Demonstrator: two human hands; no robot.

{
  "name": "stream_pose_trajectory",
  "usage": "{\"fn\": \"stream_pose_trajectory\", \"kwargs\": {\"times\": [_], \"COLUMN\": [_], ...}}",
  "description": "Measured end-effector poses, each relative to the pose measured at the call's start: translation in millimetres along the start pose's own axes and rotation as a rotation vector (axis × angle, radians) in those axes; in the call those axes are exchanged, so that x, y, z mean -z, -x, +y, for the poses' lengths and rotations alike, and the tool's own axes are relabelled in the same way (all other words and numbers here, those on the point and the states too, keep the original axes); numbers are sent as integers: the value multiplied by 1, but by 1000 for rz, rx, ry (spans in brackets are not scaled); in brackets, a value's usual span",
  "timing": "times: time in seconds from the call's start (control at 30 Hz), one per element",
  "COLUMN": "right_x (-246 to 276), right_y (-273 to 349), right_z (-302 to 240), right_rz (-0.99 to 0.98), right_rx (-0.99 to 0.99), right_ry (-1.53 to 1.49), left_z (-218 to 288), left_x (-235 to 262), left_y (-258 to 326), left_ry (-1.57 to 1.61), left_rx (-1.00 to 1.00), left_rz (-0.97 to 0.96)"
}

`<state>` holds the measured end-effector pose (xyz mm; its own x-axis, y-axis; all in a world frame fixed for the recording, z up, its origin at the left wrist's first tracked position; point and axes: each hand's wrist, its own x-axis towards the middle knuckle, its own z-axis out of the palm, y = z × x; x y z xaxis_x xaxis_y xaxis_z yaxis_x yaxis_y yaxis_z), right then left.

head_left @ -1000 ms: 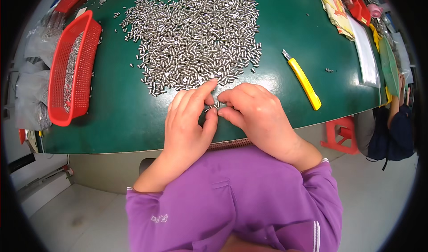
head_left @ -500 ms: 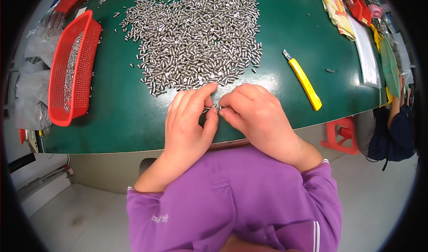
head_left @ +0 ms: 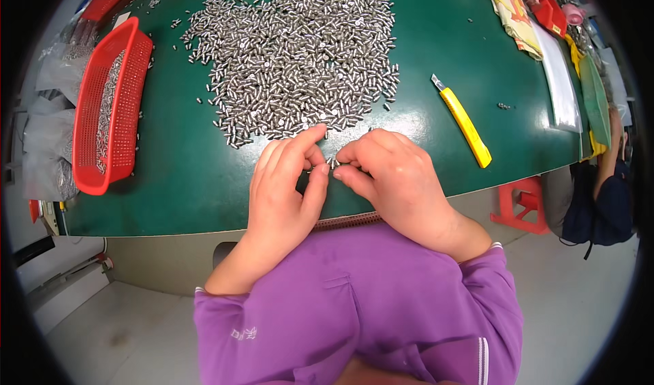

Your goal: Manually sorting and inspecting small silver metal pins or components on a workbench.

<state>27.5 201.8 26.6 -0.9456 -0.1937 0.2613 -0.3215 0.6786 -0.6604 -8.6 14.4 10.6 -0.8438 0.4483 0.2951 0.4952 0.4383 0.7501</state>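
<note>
A wide heap of small silvery metal pins (head_left: 293, 65) with rounded ends covers the middle of the green table. Just in front of it, my two hands meet at the fingertips. My right hand (head_left: 392, 174) pinches a few small metal pins (head_left: 332, 161) between thumb and forefinger. My left hand (head_left: 279, 187) is closed at the same pins, its thumb and curled middle finger touching them, its forefinger stretched toward the heap's near edge. The fingers partly hide the pins, so their exact number does not show.
At the left a red perforated basket (head_left: 129, 112) holds more metal pieces. A yellow utility knife (head_left: 466, 127), blade out, lies right of my hands. Clear plastic bags (head_left: 51, 146) stand at the far left. A cloth (head_left: 512, 20) lies far right, with another person (head_left: 599, 194) beyond the table.
My left thumb and forefinger have spread wider apart, and the left hand has shifted slightly left. The pins at the fingertips show more plainly. My right hand has barely moved.
</note>
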Motion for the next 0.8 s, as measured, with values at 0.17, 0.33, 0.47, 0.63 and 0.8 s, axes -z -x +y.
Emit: {"fn": "stream_pose_trajectory", "kwargs": {"times": [0.17,0.33,0.47,0.63,0.8], "right_x": [1,5,7,5,2], "right_y": [-3,-4,-5,-5,-4], "right_z": [-1,1,0,1,1], "right_rz": [56,22,-28,-43,-4], "right_rx": [-48,-58,-55,-19,-46], "right_ry": [-18,-93,-102,-58,-64], "left_z": [0,0,3,1,2], "left_x": [1,3,4,3,4], "left_y": [-1,-1,-3,-2,-3], "left_ry": [-20,-12,-7,-15,-6], "left_rx": [16,2,44,25,34], "left_rz": [-8,-12,-29,-25,-17]}}
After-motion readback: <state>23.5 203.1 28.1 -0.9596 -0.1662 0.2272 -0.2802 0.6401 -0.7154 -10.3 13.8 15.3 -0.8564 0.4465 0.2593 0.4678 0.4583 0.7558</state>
